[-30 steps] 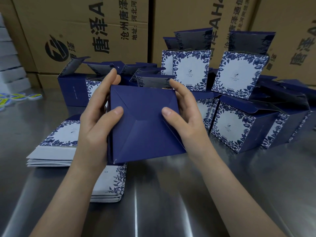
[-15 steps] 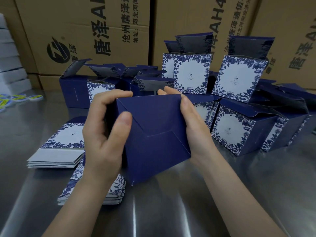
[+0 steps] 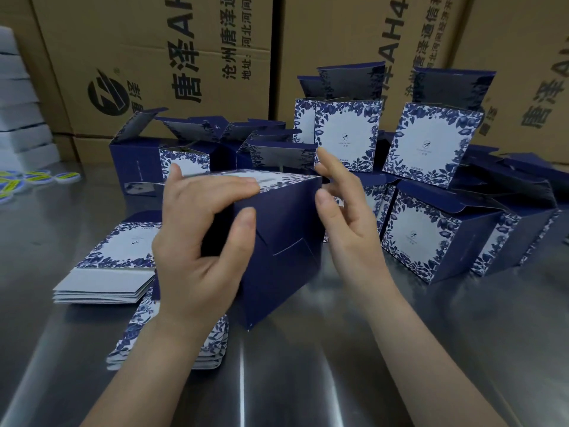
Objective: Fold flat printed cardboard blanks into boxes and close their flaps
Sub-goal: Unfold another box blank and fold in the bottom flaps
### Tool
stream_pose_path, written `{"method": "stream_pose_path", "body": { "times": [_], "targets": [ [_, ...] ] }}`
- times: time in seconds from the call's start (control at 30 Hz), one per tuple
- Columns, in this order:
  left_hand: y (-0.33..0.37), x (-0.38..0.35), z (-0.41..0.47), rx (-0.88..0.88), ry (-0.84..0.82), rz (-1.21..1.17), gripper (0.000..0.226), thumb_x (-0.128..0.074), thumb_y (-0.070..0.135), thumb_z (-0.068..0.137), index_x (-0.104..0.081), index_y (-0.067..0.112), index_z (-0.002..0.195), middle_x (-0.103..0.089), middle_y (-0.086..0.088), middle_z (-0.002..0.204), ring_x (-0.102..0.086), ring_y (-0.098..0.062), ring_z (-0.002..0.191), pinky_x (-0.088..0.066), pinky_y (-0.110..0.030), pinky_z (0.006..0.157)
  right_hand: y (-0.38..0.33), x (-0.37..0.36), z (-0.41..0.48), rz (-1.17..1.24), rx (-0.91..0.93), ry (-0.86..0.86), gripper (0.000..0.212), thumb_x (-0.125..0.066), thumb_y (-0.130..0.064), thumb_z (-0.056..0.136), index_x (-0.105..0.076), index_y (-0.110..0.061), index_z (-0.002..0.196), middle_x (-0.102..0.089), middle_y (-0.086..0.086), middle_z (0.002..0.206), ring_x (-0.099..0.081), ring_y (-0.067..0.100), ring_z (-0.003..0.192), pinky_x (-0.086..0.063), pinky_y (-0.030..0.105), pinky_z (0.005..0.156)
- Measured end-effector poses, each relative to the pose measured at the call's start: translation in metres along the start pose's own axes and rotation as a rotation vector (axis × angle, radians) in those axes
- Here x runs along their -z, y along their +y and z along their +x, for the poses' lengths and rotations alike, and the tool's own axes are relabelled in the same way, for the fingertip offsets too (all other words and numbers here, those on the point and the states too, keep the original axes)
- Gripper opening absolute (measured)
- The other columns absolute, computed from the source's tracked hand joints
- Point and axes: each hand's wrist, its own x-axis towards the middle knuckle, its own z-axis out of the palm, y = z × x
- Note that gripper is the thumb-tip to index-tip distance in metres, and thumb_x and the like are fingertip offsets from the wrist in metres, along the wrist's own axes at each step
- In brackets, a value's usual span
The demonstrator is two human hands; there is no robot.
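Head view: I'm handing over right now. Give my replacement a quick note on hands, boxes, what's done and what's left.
Left hand grips the navy box, thumb on its closed bottom flaps.
Right hand, fingers relaxed, hovers beside its right edge; contact unclear.
Done: bottom locked; folded boxes stand behind and right, lids up.
Left: probably set this box with them, then fold the flat blanks stacked at left.

We grip the navy box with our left hand; our right hand (fingers relaxed) is just beside it, near 2 stacks of flat blanks.
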Motion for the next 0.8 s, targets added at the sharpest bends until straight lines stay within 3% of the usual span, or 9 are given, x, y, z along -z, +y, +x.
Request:
{"method": "stream_pose_path", "body": {
  "times": [0.07,0.17,0.3,0.37,0.47,0.57,0.67,0.73,0.8],
  "targets": [
    [-0.002,0.0,0.001,-0.058,-0.009,0.055,0.012,-0.049,0.022,0.099,-0.06,0.018,0.105,-0.062,0.01,0.107,-0.057,-0.014,0.102,-0.022,-0.058,0.116,-0.004,0.002,-0.003,-0.039,0.061,-0.085,0.05,-0.054,-0.042,0.092,-0.039,-0.04,0.139,-0.042,-0.006,0.14,-0.042,0.002,0.126,-0.038,0.021,0.102],
    [-0.005,-0.002,0.002,-0.068,-0.01,0.126,0.018,-0.047,0.028,0.102,-0.061,0.016,0.105,-0.063,0.003,0.106,-0.057,-0.016,0.102,-0.022,-0.065,0.113,-0.008,-0.001,-0.008,-0.124,0.078,-0.276,0.084,-0.063,-0.072,0.07,-0.036,-0.041,0.143,-0.025,-0.006,0.151,-0.022,0.011,0.145,-0.028,0.032,0.116],
    [-0.007,-0.005,-0.001,-0.049,-0.028,0.142,0.022,-0.043,0.02,0.101,-0.063,0.013,0.104,-0.064,-0.001,0.103,-0.06,-0.023,0.099,-0.02,-0.064,0.114,-0.005,-0.013,-0.014,-0.153,-0.003,-0.332,0.091,-0.078,-0.057,0.052,-0.039,-0.051,0.134,-0.013,-0.013,0.155,-0.011,0.005,0.147,-0.026,0.042,0.118],
    [-0.007,-0.006,-0.003,-0.045,-0.061,0.088,0.028,-0.036,0.013,0.098,-0.063,0.012,0.107,-0.064,-0.002,0.107,-0.061,-0.023,0.102,-0.018,-0.06,0.117,-0.001,-0.017,-0.015,-0.132,-0.052,-0.255,0.087,-0.079,-0.053,0.053,-0.043,-0.043,0.132,-0.016,-0.012,0.154,-0.012,-0.001,0.145,-0.028,0.043,0.117],
    [-0.006,-0.008,-0.004,-0.037,-0.118,-0.008,0.035,-0.032,0.013,0.097,-0.059,0.008,0.118,-0.061,-0.009,0.123,-0.057,-0.026,0.12,-0.023,-0.061,0.115,0.01,-0.021,-0.014,-0.065,-0.085,-0.143,0.075,-0.079,-0.046,0.057,-0.048,-0.032,0.124,-0.03,-0.005,0.147,-0.027,0.003,0.14,-0.033,0.04,0.113],
    [-0.009,-0.008,-0.005,-0.02,-0.049,0.027,0.038,-0.032,0.014,0.097,-0.052,0.006,0.128,-0.054,-0.017,0.136,-0.047,-0.035,0.133,-0.027,-0.067,0.109,0.019,-0.017,-0.009,0.137,-0.171,-0.055,0.066,-0.077,-0.04,0.058,-0.05,-0.029,0.117,-0.051,0.002,0.131,-0.052,0.008,0.119,-0.046,0.029,0.093],
    [-0.019,-0.005,-0.006,0.06,0.169,0.073,0.038,-0.034,0.012,0.098,-0.043,0.011,0.135,-0.046,-0.018,0.143,-0.041,-0.036,0.137,-0.024,-0.068,0.11,0.028,-0.008,0.0,0.523,-0.325,0.087,0.06,-0.074,-0.035,0.058,-0.053,-0.025,0.113,-0.064,-0.006,0.11,-0.062,0.009,0.099,-0.051,0.023,0.075],
    [-0.027,-0.003,-0.006,0.19,0.306,0.037,0.042,-0.036,0.013,0.097,-0.037,0.007,0.139,-0.039,-0.024,0.146,-0.037,-0.038,0.138,-0.026,-0.061,0.113,0.033,-0.002,0.005,0.731,-0.431,0.138,0.059,-0.075,-0.036,0.059,-0.054,-0.022,0.112,-0.065,-0.006,0.104,-0.062,0.012,0.091,-0.048,0.024,0.073],
    [-0.032,-0.002,-0.004,0.394,0.39,-0.035,0.055,-0.043,0.021,0.094,-0.03,0.002,0.144,-0.033,-0.022,0.15,-0.033,-0.031,0.14,-0.028,-0.041,0.117,0.037,0.002,0.005,0.905,-0.526,0.124,0.061,-0.078,-0.04,0.063,-0.056,-0.021,0.116,-0.066,0.0,0.109,-0.061,0.02,0.097,-0.048,0.03,0.081]
  ]
}}
